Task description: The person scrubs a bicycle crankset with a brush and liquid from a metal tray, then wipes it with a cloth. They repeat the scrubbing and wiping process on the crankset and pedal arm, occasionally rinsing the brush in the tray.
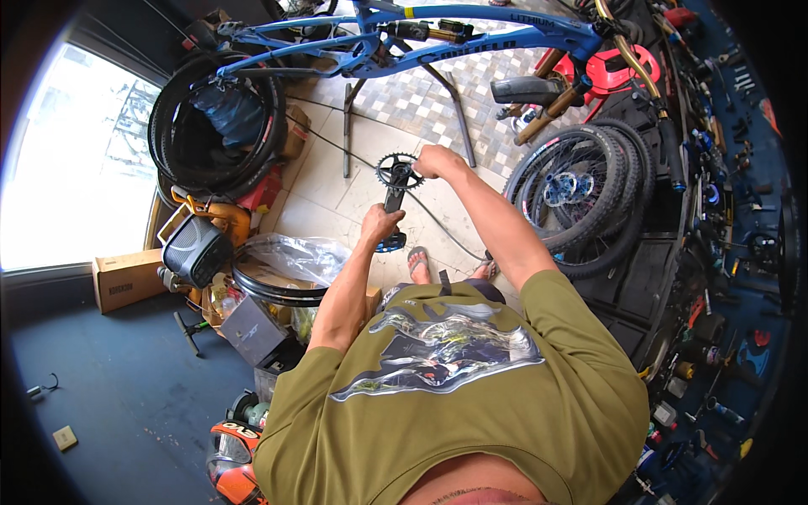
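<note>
My left hand [383, 223] is closed around a black crank arm [394, 200] and holds it up in front of me. At the arm's far end is a black toothed chainring [387, 171]. A blue pedal [390, 244] shows just below my left hand. At the chainring's right side my right hand [438, 162] is closed, its fingers bent in toward the centre. Whether it grips the chainring or a small tool there is hidden. Beyond both hands a blue bicycle frame [497, 49] hangs across the view above a stand with dark legs [347, 139].
Bicycle wheels [589, 194] are stacked at the right, beside a wall of tools [732, 151]. Tyres [156, 126] and a blue bag [231, 114] stand at the left. Nearer lie a cardboard box [126, 280], plastic-wrapped rims [286, 290] and an orange helmet [233, 459]. A cable [442, 227] crosses the floor.
</note>
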Motion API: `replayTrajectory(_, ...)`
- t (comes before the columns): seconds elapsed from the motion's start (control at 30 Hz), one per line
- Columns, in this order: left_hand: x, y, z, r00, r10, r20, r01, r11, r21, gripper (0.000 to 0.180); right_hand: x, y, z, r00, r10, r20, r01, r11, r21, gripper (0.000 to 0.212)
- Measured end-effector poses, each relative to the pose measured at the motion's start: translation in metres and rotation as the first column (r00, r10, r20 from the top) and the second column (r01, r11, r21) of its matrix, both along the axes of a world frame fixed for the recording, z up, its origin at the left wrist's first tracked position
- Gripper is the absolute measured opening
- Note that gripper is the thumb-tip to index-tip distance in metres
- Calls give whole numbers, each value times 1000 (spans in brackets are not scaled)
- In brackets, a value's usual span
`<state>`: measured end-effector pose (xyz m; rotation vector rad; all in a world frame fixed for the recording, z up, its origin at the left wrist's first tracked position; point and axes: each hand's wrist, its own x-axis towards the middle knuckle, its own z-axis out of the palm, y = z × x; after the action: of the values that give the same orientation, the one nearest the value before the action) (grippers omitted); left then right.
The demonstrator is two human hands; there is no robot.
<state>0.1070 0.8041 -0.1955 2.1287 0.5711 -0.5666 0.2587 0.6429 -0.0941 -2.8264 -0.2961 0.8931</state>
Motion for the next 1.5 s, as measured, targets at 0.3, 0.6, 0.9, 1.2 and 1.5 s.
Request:
replayTrajectory(0.3,7,8,-7,998,55,15,-55,998,7,51,-4,-30,0,1000,9,-2,-9,1000,-10,36)
replayTrajectory(0.6,22,1,-7,999,37,33,-36,999,-29,48,-19,-43,22,998,66,-10,-66,998,-9,34)
replayTrajectory(0.9,29,-3,-6,999,25,25,-25,1000,-10,49,-31,-54,31,999,22,36,-22,1000,5,38)
replayTrajectory(1.2,27,-1,-7,1000,28,13,-28,1000,-3,48,-18,-55,37,994,35,-100,-35,999,2,41)
replayTrajectory(1.5,16,1,4,999,5,33,-5,1000,20,47,10,-54,13,1000,27,11,-27,1000,5,41)
